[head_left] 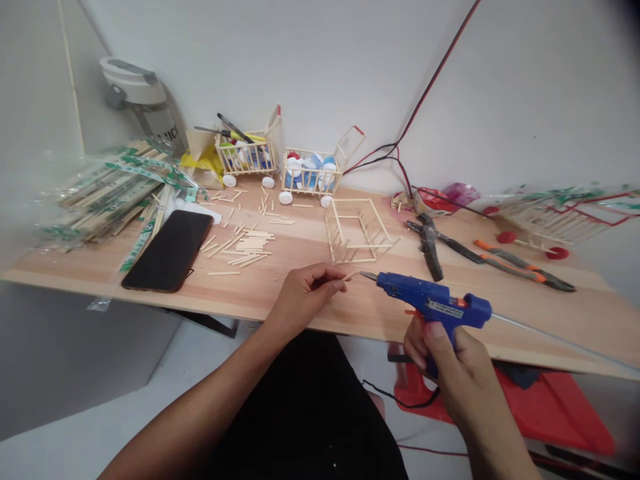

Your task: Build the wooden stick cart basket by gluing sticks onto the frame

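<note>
Blue hot glue gun [430,300] is riding in the person's right hand [457,373] at the lower right of the frame, with the right fingers [435,337] clenching its grip and a long thin glue stick [555,335] trailing out behind it. The left hand [305,297] is reaching in at lower centre, its left fingers [333,283] pinching a thin wooden stick [351,275], and the tip of that stick is hovering just beside the gun's metal nozzle [369,275]. Both hands are working over the front edge of the pale wood worktop [300,233]. Just above them, at centre, a wheelless stick-built cart frame [357,230] is standing open. Farther up, two stick carts [313,173] with white wheels are holding plastic bottle caps. Loose sticks [245,243] are scattering toward a black phone [167,250] on the left, bagged sticks [113,193] are piling at upper left, and pliers [430,243] are lying on the right.
</note>
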`<state>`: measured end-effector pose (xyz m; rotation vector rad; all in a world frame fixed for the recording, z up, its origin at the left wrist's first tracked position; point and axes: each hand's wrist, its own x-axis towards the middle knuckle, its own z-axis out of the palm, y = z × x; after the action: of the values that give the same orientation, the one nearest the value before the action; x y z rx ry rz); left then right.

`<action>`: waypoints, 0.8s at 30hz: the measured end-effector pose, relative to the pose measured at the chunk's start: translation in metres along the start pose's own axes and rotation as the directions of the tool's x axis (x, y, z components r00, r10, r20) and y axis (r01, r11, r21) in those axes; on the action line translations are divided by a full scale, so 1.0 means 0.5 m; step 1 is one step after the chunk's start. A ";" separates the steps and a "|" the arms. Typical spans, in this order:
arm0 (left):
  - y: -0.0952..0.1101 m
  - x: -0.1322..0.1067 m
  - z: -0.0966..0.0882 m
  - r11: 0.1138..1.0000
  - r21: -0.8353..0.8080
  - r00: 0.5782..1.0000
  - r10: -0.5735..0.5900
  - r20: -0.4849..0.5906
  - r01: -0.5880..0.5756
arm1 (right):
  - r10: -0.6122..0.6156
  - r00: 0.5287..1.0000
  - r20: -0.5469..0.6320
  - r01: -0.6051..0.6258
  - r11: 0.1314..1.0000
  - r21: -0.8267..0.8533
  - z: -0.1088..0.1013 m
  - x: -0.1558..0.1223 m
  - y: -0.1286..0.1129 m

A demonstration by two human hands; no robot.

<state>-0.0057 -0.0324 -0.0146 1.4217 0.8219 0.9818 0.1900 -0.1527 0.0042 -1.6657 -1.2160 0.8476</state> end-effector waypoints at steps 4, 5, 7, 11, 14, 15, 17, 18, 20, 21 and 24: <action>0.000 0.000 0.001 0.999 -0.030 1.000 -0.012 -0.005 0.012 | -0.024 1.000 0.008 0.024 1.000 0.011 0.002 -0.002 -0.009; -0.001 0.000 0.001 0.999 -0.036 1.000 -0.013 -0.008 0.012 | -0.024 1.000 0.004 0.024 1.000 0.013 0.002 -0.002 -0.011; -0.003 0.000 0.002 0.999 -0.043 1.000 -0.014 -0.012 0.013 | -0.015 1.000 -0.005 0.016 1.000 0.012 0.002 -0.003 -0.014; -0.005 0.001 0.005 0.997 -0.064 0.999 -0.036 -0.018 0.035 | -0.033 0.999 0.001 0.033 0.999 -0.013 0.000 -0.002 -0.013; -0.005 0.000 0.006 0.996 -0.081 0.998 -0.047 -0.034 0.044 | -0.064 0.998 0.023 0.065 0.996 -0.066 -0.005 0.000 -0.007; -0.004 0.000 0.006 0.996 -0.084 0.998 -0.043 -0.034 0.040 | -0.070 0.997 0.032 0.073 0.994 -0.078 -0.007 0.001 -0.004; -0.003 0.000 0.004 0.996 -0.082 0.999 -0.026 -0.032 0.023 | -0.076 0.996 0.036 0.078 0.994 -0.080 -0.010 0.000 -0.001; -0.002 -0.001 0.003 0.997 -0.077 0.999 -0.018 -0.030 0.016 | -0.075 0.997 0.031 0.077 0.995 -0.071 -0.010 0.000 0.000; -0.002 0.000 0.002 0.998 -0.063 1.000 -0.009 -0.030 0.007 | -0.065 0.998 0.007 0.065 0.996 -0.055 -0.011 -0.002 -0.001; -0.002 0.000 0.001 0.998 -0.059 0.999 -0.009 -0.031 0.008 | -0.061 0.998 0.000 0.061 0.997 -0.054 -0.010 -0.003 -0.002; -0.002 0.000 0.001 0.999 -0.053 0.999 -0.013 -0.033 0.012 | -0.065 0.998 0.002 0.065 0.995 -0.075 -0.010 -0.003 -0.004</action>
<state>-0.0050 -0.0324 -0.0157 1.3565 0.8223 1.0130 0.1935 -0.1550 0.0080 -1.6766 -1.3086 0.7695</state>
